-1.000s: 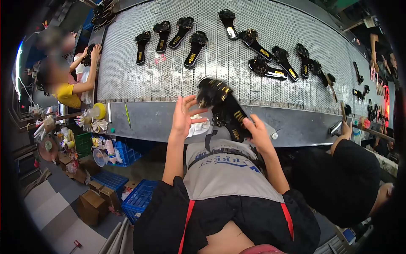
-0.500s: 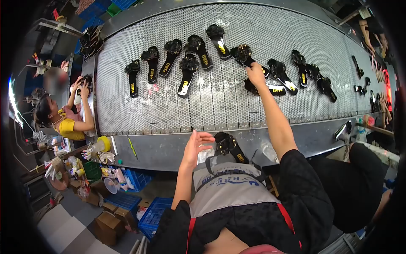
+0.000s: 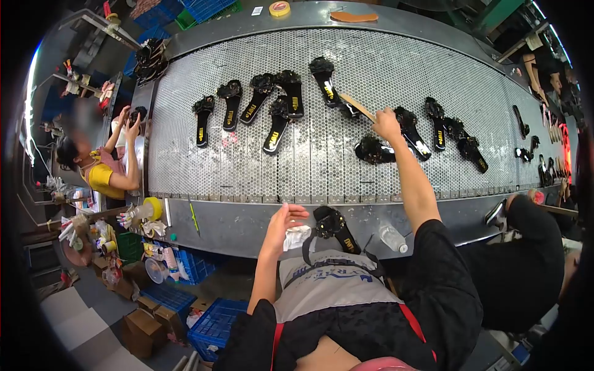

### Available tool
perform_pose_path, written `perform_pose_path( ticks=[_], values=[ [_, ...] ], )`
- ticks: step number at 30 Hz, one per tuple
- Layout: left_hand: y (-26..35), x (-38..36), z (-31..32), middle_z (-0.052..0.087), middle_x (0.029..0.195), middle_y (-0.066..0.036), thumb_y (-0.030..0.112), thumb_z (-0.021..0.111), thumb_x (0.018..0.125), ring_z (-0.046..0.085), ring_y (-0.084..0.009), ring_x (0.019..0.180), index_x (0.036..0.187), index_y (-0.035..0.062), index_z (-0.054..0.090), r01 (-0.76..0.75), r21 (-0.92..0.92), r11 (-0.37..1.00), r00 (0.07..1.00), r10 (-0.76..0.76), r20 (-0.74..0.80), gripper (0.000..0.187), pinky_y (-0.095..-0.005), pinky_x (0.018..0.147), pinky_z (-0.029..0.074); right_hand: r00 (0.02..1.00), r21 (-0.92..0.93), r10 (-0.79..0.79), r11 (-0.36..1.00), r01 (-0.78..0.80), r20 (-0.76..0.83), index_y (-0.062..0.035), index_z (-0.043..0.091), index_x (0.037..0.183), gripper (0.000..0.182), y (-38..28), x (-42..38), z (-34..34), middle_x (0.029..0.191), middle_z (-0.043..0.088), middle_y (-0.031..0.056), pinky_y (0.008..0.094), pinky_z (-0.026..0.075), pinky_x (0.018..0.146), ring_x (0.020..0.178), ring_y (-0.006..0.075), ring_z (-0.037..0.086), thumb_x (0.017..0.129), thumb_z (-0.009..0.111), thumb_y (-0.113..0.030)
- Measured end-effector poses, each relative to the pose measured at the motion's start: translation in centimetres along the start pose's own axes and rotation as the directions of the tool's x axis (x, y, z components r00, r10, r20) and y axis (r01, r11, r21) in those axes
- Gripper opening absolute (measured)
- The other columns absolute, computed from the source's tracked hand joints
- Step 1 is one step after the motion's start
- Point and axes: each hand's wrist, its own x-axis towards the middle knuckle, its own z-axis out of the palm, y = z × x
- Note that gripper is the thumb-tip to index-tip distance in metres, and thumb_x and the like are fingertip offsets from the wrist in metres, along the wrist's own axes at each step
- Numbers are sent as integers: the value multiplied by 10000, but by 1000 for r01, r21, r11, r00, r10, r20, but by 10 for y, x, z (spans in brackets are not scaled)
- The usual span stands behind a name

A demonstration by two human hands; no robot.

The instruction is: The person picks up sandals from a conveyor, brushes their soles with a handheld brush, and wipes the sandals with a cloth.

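Note:
In the head view, my right hand [image 3: 387, 125] reaches over the perforated metal conveyor [image 3: 334, 179], its fingers closed on the end of a slipper [image 3: 357, 107]. That slipper is tipped so its tan sole shows; its dark upper is mostly hidden. Close by lie a black slipper with a ruffled upper [image 3: 371, 150] and another one [image 3: 414, 133]. My left hand [image 3: 284, 227] hovers above the near metal ledge with fingers stretched out, holding nothing I can see. Beside it are a crumpled white tissue [image 3: 297, 237] and one black slipper [image 3: 336, 229] with gold lettering.
Several black slippers [image 3: 230, 105] lie further left on the conveyor. A clear bottle [image 3: 393, 238] rests on the near ledge [image 3: 247, 229]. At left, a co-worker in yellow [image 3: 105, 176] handles a dark item. Another person in black [image 3: 513, 272] sits at right. Tape [image 3: 279, 8] lies on the far edge.
My right hand has tilted the slipper over, so its tan sole now faces up. My left hand has barely moved. The camera view has shifted slightly.

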Motion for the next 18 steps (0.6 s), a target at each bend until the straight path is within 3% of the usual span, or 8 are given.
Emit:
perform_pose_path(
  ticks=[2,3,6,9,12,13,15,18],
  values=[
    [-4,-8,3,738,1096,-134,468,360,1115,685,-212,1046,1159,5,676,-21,3,1000,1000,20,23,562,-358,919,509,988,181,-15,983,-14,156,-57,677,1044,332,-4,-12,-24,981,698,172,506,527,853,992,337,681,804,763,-270],
    [-5,-10,6,739,1092,-131,456,368,1115,686,-211,1044,1159,7,677,-34,10,999,999,33,36,547,-357,921,508,989,272,-146,952,144,-15,-24,627,999,330,-6,-29,-26,772,661,187,481,525,769,777,352,682,803,761,-253],
    [-7,-16,15,716,1176,-122,449,396,1104,662,-220,1125,1213,26,655,-100,7,995,992,100,78,508,-382,967,500,972,578,-198,782,234,-126,-25,630,973,272,-28,-115,-62,844,682,126,413,525,789,834,258,671,834,768,-214],
    [4,-24,33,625,1367,-145,490,406,1088,611,-267,1249,1417,46,524,-246,-144,958,965,256,50,565,-429,1025,494,974,928,-225,366,66,19,-37,608,980,209,-70,-241,-110,985,646,39,307,494,836,933,140,610,883,772,-121],
    [47,-59,61,485,1534,-121,510,403,1095,587,-260,1299,1562,61,353,-390,-580,715,868,495,27,650,-425,1083,462,916,997,-395,71,-39,64,-48,565,1013,232,-96,-341,-115,1079,600,53,273,477,863,964,118,582,902,766,-78],
    [62,-81,71,560,1438,-131,378,526,1081,617,-230,1235,1508,29,403,-413,-662,625,845,534,-23,564,-391,1046,505,902,988,-408,12,-151,143,-48,551,1008,227,-108,-367,-119,1085,593,56,272,472,876,981,115,575,912,755,-75],
    [63,-104,76,602,1355,-125,244,601,1046,638,-193,1171,1466,12,430,-493,-475,729,847,528,-69,509,-350,999,533,864,943,-440,-97,-319,247,-50,502,1005,221,-123,-407,-126,1045,558,44,272,449,881,983,105,541,946,715,-66],
    [61,-132,82,655,1214,-97,28,682,967,659,-133,1062,1373,-9,486,-475,-473,742,868,483,-115,452,-298,932,563,848,980,-511,-50,-192,140,-53,477,995,225,-131,-437,-140,1010,520,32,274,429,853,941,102,504,953,698,-59]
  ],
)
